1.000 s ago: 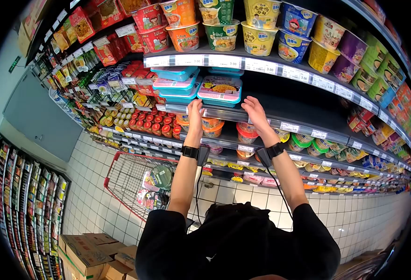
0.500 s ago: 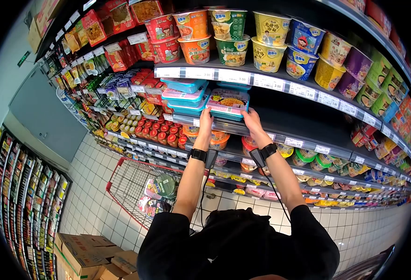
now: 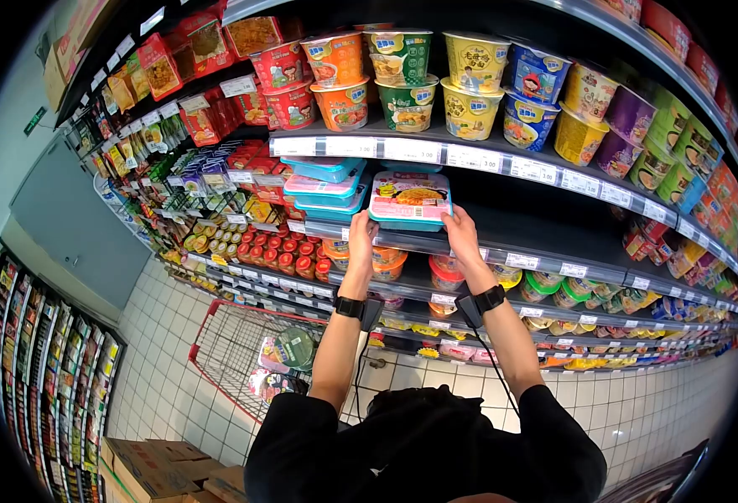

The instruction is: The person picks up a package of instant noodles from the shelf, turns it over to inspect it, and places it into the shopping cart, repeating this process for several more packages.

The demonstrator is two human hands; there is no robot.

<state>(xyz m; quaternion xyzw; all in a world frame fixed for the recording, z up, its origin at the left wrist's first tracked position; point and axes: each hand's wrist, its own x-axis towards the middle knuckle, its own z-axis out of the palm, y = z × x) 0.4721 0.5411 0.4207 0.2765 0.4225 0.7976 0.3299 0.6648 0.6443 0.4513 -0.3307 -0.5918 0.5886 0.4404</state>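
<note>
A turquoise-and-white boxed instant meal (image 3: 409, 199) with a noodle picture on its lid sits at the front of the middle shelf. My left hand (image 3: 361, 243) is at its front left corner, fingertips against the edge. On the other side, my right hand (image 3: 463, 238) has its fingers at the front right corner. Both hands look closed on the box, though the undersides of the fingers are hidden. Beside it, to the left, is a stack of similar turquoise boxes (image 3: 325, 189). Both wrists wear black straps with small devices and cables.
Cup noodles (image 3: 408, 59) line the shelf above, over a strip of price tags (image 3: 411, 149). Lower shelves hold bowl noodles (image 3: 543, 285) and small jars (image 3: 285, 261). A wire shopping cart (image 3: 218, 348) with a few packages stands below left, near cardboard boxes (image 3: 147, 469).
My hands have drawn back slightly toward me and now sit at the box's front corners. The view has shifted a little, so the shelves appear lower.
</note>
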